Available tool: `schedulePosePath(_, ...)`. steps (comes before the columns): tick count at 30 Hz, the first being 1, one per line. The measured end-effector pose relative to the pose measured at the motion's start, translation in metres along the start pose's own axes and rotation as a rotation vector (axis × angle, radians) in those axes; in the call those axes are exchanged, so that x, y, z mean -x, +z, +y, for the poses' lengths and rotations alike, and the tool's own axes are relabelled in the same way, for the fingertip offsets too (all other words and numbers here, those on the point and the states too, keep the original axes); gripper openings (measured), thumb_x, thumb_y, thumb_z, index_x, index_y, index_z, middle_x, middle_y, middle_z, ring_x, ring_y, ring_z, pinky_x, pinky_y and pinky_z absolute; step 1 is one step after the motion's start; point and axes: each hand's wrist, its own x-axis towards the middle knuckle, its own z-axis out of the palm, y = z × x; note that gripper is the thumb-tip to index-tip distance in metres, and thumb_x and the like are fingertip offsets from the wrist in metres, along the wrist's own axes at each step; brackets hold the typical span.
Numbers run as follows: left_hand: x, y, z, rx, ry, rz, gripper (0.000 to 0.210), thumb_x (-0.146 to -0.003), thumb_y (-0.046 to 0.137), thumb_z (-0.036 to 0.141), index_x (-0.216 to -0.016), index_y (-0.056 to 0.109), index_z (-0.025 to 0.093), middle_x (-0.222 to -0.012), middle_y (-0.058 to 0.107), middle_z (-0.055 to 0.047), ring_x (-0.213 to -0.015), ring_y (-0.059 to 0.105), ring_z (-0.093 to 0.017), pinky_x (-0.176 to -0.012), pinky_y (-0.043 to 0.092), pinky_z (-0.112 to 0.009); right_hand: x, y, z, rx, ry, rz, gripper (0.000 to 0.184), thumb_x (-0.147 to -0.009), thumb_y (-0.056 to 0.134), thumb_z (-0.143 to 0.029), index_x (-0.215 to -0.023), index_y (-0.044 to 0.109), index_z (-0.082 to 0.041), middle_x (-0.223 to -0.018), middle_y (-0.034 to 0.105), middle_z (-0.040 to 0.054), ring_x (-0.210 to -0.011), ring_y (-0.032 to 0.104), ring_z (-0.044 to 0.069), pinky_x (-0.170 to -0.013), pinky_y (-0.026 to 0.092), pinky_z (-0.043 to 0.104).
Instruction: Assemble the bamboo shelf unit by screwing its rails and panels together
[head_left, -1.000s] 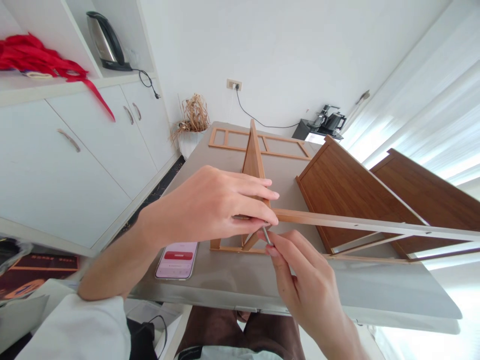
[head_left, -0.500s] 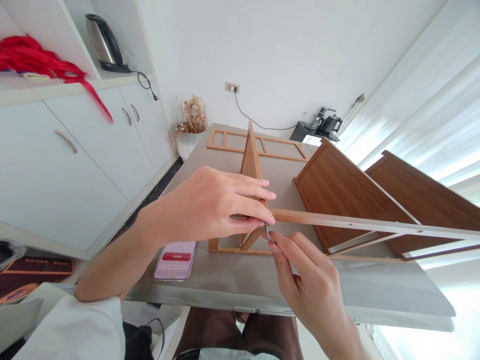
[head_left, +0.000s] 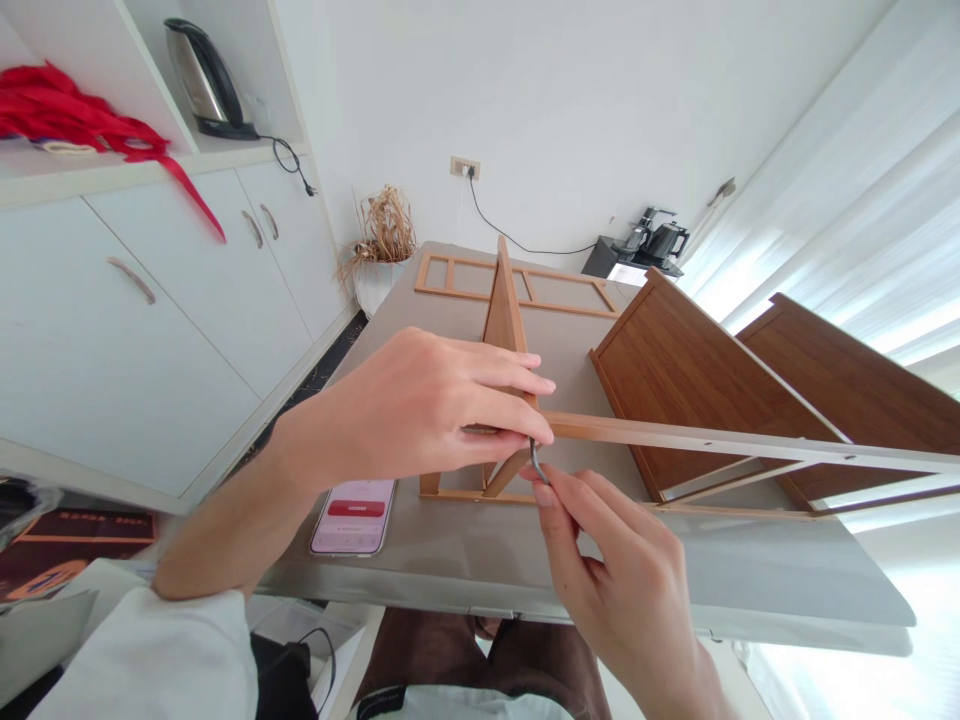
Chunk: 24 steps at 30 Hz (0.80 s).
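A bent metal key (head_left: 535,462) is at the corner of a wooden frame above the desk (head_left: 457,555), its visible shaft pointing up and away from the person, its lower end curving rightward into the pinched thumb and forefinger of the right hand (head_left: 619,555). The left hand (head_left: 439,405) lies over that corner, fingers pointing right, though whether it grips cannot be told. From there the wooden rail (head_left: 667,436) runs its long axis rightward past 2 brown panels (head_left: 712,385), while a phone (head_left: 351,525) lies near the left forearm.
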Motion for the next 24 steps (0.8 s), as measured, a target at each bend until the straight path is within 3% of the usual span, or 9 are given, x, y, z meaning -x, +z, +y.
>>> schedulePosePath(4,-0.001,0.000,0.000,-0.007,0.003,-0.005,0.020,-0.097,0.059,0.022,-0.100,0.076,0.030,-0.126,0.071,0.004,-0.123,0.064,-0.017,-0.084,0.054,-0.020,-0.005,0.005,-0.003,-0.199,0.089,-0.054,0.014,-0.098,0.054,-0.019,-0.104,0.066,-0.023,-0.079,0.071,-0.0022,-0.067,0.066,0.009,-0.061,0.050,0.017)
schedulePosePath(9,0.001,0.000,-0.002,-0.014,0.022,-0.008,0.021,-0.097,0.059,0.020,-0.102,0.076,0.030,-0.128,0.070,0.003,-0.125,0.062,-0.017,-0.082,0.054,-0.020,-0.009,0.018,-0.010,-0.559,0.273,-0.194,0.013,-0.099,0.052,-0.026,-0.104,0.064,-0.023,-0.091,0.077,0.0000,-0.079,0.074,0.011,-0.047,0.049,0.011)
schedulePosePath(13,0.002,-0.001,-0.003,-0.019,0.045,-0.025,0.023,-0.098,0.057,0.019,-0.106,0.075,0.029,-0.130,0.069,0.000,-0.127,0.061,-0.018,-0.081,0.055,-0.020,-0.011,0.029,-0.015,-0.681,0.317,-0.212,0.019,-0.101,0.050,-0.031,-0.108,0.067,-0.023,-0.090,0.077,0.0001,-0.075,0.075,0.012,-0.059,0.057,0.016)
schedulePosePath(17,0.003,-0.001,-0.002,-0.034,0.054,-0.040,0.023,-0.097,0.058,0.021,-0.111,0.075,0.030,-0.130,0.069,-0.002,-0.126,0.062,-0.019,-0.079,0.056,-0.020,-0.012,0.035,-0.012,-0.654,0.265,-0.150,0.017,-0.100,0.051,-0.027,-0.104,0.068,-0.024,-0.089,0.077,-0.0017,-0.077,0.073,0.010,-0.070,0.058,0.017)
schedulePosePath(24,0.002,0.000,-0.003,-0.032,0.049,-0.032,0.024,-0.098,0.058,0.022,-0.112,0.075,0.032,-0.131,0.068,0.000,-0.127,0.061,-0.019,-0.085,0.057,-0.022,-0.008,0.027,0.001,-0.379,0.045,-0.069,0.014,-0.097,0.053,-0.014,-0.096,0.064,-0.022,-0.093,0.073,-0.0017,-0.085,0.067,0.009,-0.078,0.051,0.019)
